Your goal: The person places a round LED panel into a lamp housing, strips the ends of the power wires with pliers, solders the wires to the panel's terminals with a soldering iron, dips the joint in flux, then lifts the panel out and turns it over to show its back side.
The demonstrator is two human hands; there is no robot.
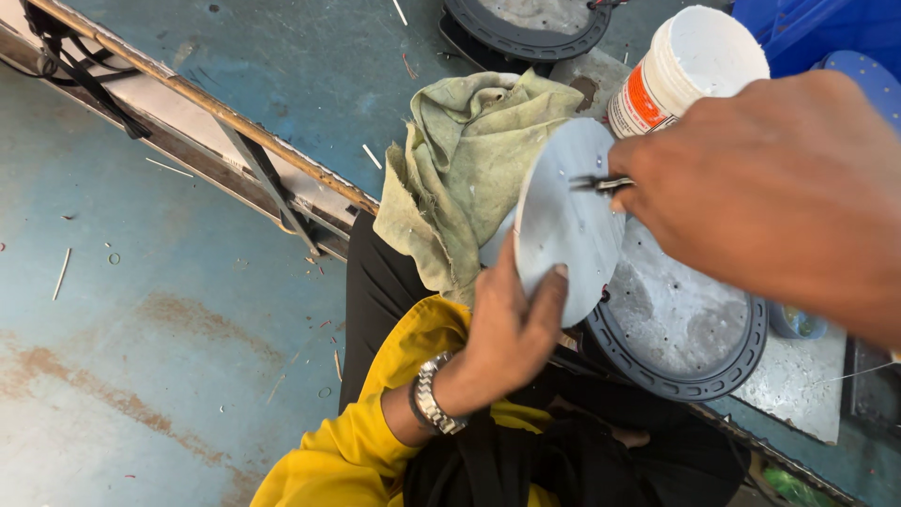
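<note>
My left hand [511, 329] grips a round grey metal disc [566, 216] by its lower edge and holds it tilted on edge. A silver wristwatch and a yellow sleeve show on that arm. My right hand [770, 183] comes in from the right, close to the camera. It pinches a small dark metal tool [599, 183] whose tip touches the disc's face near its upper right. Below the disc lies a round dark-rimmed lamp housing [680, 338] with a grey inner plate.
A crumpled greenish rag [465, 160] lies left of the disc. A white plastic tub with an orange label [680, 70] stands at the upper right. Another round dark housing [526, 23] sits at the top. A long metal frame [216, 122] lies across the blue floor.
</note>
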